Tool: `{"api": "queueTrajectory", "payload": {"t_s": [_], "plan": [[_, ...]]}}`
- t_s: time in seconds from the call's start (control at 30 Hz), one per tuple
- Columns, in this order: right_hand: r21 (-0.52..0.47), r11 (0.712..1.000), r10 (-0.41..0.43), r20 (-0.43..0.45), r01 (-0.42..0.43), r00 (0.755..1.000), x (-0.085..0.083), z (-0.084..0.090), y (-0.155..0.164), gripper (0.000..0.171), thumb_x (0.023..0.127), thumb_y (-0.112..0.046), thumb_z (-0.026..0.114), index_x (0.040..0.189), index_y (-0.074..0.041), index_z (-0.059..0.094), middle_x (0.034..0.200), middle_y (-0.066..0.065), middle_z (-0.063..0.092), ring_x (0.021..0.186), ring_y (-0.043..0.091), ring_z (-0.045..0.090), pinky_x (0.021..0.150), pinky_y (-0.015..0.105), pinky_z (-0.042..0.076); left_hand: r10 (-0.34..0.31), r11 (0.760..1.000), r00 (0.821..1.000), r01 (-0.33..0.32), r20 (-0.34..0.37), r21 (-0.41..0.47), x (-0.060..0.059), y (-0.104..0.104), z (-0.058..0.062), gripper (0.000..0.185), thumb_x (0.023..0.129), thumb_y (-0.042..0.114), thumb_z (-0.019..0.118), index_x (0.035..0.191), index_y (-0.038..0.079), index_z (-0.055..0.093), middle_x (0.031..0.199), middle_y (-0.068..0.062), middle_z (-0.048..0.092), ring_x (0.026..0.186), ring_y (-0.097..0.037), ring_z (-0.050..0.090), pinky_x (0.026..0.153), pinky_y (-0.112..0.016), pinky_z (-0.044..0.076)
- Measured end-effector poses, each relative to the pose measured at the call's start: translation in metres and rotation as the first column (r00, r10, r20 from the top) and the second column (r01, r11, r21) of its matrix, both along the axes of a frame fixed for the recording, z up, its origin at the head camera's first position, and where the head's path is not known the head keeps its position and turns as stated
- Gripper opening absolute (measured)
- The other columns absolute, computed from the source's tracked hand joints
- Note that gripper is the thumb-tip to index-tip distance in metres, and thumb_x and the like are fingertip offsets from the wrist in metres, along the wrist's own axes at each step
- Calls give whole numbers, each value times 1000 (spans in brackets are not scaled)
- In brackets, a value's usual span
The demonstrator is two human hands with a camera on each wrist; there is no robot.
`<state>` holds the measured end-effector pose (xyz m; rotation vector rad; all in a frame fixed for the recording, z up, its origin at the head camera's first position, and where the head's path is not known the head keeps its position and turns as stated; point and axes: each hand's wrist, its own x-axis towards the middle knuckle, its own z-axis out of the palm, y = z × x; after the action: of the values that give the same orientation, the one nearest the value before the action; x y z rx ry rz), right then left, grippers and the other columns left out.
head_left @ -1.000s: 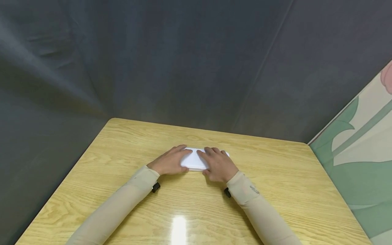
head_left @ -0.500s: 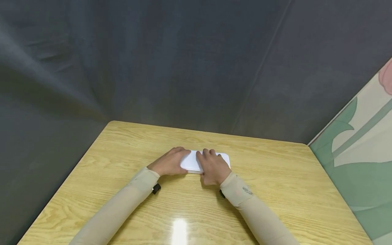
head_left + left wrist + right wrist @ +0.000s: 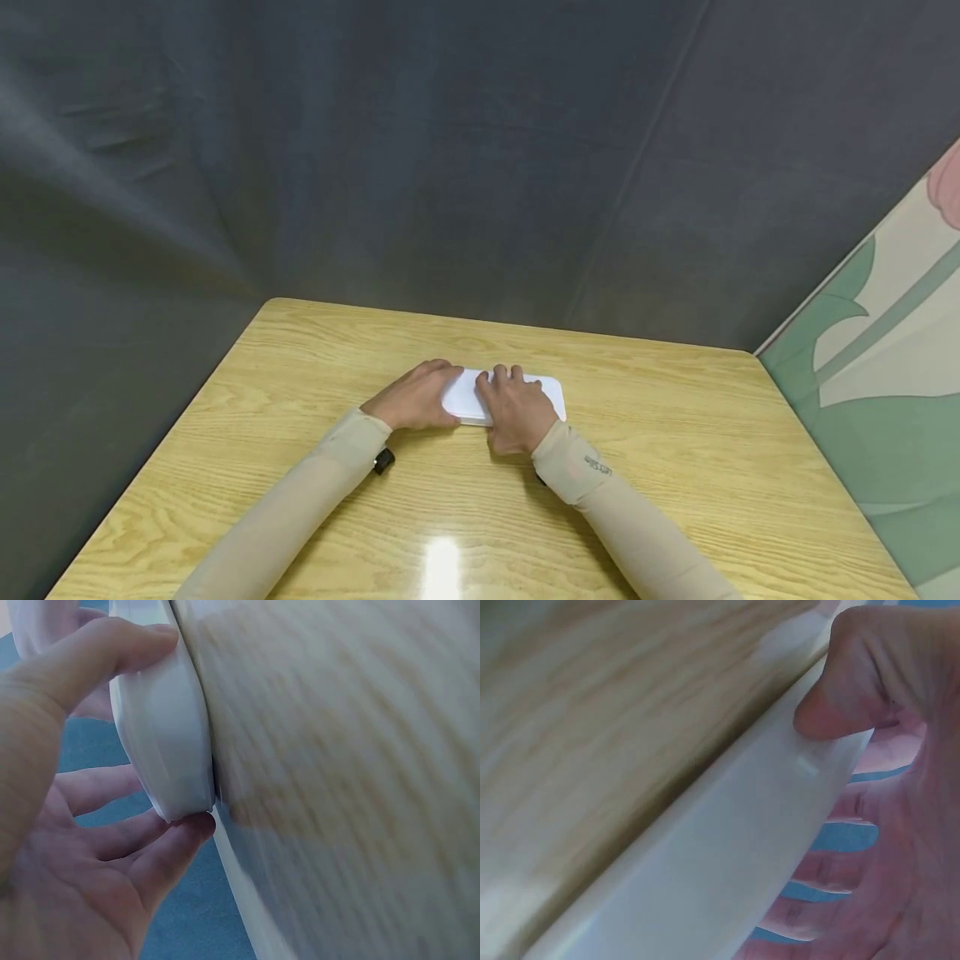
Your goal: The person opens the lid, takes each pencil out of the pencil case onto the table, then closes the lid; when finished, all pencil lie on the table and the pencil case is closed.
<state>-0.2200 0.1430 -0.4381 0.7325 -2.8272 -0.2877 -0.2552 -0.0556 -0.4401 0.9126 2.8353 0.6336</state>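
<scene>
A flat white box with rounded corners (image 3: pixel 468 398) lies on the wooden table, its long side running left to right. My left hand (image 3: pixel 416 398) grips its left end; in the left wrist view the thumb (image 3: pixel 142 645) presses one side wall and the other fingers reach around the end. Across the middle of the box, my right hand (image 3: pixel 521 414) holds it from above. Its thumb (image 3: pixel 832 712) presses the near side wall in the right wrist view, the other fingers reaching over the top to the far side. The right end of the box shows beyond that hand.
The wood-grain table (image 3: pixel 675 467) stretches around both arms. Dark grey cloth (image 3: pixel 450 167) hangs behind its far edge and along the left. A floral cloth (image 3: pixel 885 375) hangs at the right side.
My right hand has slid left along the white box, from its right end to its middle, uncovering the right end. My left hand keeps its grip on the left end.
</scene>
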Motion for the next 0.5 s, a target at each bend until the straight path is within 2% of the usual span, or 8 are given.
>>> {"api": "queueTrajectory", "payload": {"t_s": [0.17, 0.5], "plan": [[39, 999, -7, -23, 8, 1000, -1, -3, -1, 75, 54, -33, 67, 122, -9, 46, 102, 13, 54, 87, 29, 56, 53, 46, 51, -6, 1000, 1000, 6, -19, -15, 0, 1, 1, 81, 69, 38, 79, 138, 13, 45, 138, -8, 49, 122, -22, 47, 91, -33, 47], [61, 998, -23, -28, 25, 999, 0, -2, -6, 78, 50, -32, 68, 121, -10, 44, 101, 13, 55, 85, 30, 57, 54, 49, 51, -19, 1000, 999, 19, -42, -2, -1, 0, -1, 80, 67, 38, 80, 135, 11, 49, 134, -10, 51, 111, -21, 52, 83, -29, 49]]}}
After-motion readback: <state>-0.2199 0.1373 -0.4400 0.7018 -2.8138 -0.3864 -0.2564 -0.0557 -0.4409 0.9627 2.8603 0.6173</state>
